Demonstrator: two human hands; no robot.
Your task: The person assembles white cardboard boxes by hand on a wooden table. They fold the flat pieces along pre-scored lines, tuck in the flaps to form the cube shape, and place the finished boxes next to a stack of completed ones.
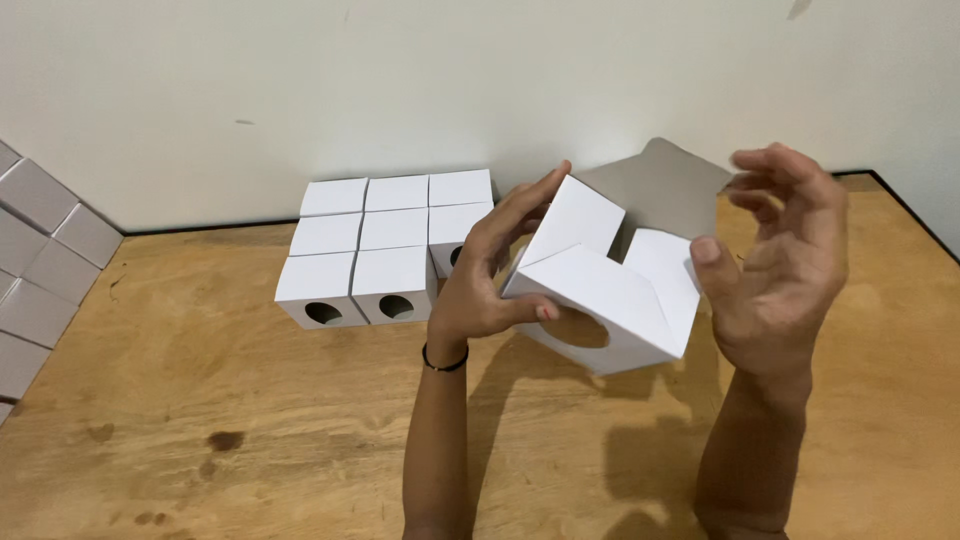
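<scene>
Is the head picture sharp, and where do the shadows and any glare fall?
Head view: mostly sharp; the right hand is slightly soft at its fingers. Both forearms cast dark shadows on the wooden table, to their right. The half-folded white box, held by the left hand, looks bright but keeps its edges. No strong glare.

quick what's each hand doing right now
Left hand: closed on the white box, thumb under it, fingers along its side.
Right hand: open, fingers spread, thumb touching the box's flap.
</scene>
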